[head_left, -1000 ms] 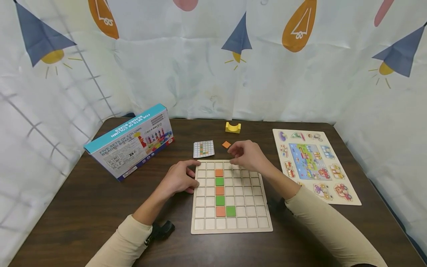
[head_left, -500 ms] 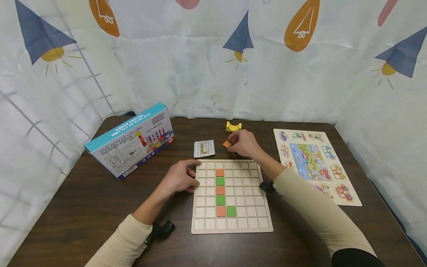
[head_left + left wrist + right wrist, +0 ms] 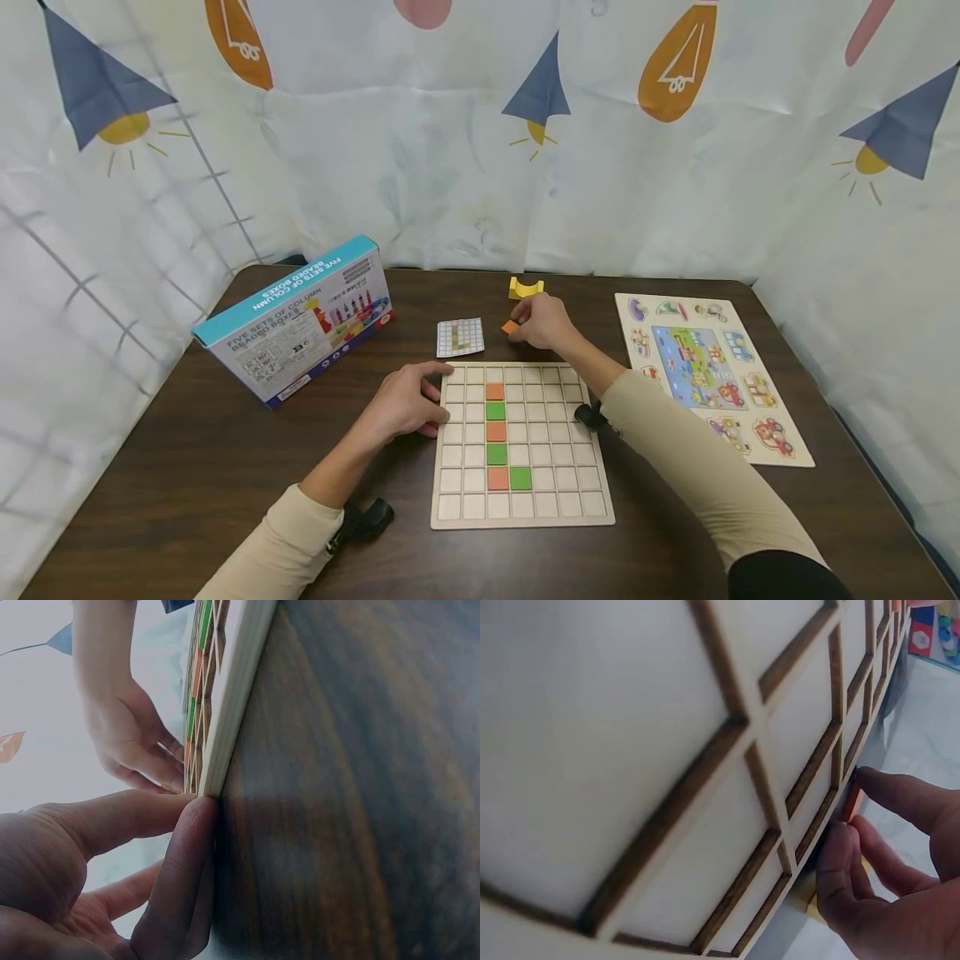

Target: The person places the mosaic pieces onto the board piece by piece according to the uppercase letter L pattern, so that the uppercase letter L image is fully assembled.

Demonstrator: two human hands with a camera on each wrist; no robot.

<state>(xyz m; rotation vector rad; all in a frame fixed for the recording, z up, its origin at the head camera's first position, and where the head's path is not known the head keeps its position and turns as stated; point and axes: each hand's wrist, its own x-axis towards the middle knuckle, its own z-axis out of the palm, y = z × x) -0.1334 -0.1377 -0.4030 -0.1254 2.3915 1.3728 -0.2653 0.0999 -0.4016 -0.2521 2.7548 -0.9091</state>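
A pale wooden grid board (image 3: 566, 504) lies on the dark table, with several orange and green square tiles in its cells. My left hand (image 3: 405, 402) holds the board by its upper left corner; in the left wrist view the fingertips (image 3: 196, 814) meet at the board's edge. Beyond the far edge, my right hand (image 3: 543, 322) pinches a loose orange tile (image 3: 509, 327) at the tabletop. The right wrist view shows that orange tile (image 3: 852, 801) edge-on between thumb and fingers. A small pattern card (image 3: 461, 337) lies left of the tile.
A yellow curved block (image 3: 526, 288) sits just behind the right hand. A blue and white box (image 3: 300, 321) stands at the left. To the right lies a picture puzzle board (image 3: 757, 442), partly covered by the right sleeve. A printed curtain (image 3: 465, 167) hangs behind the table.
My right hand has moved from the board's far edge out to the loose orange tile and taken hold of it. The left hand stays at the board's corner.
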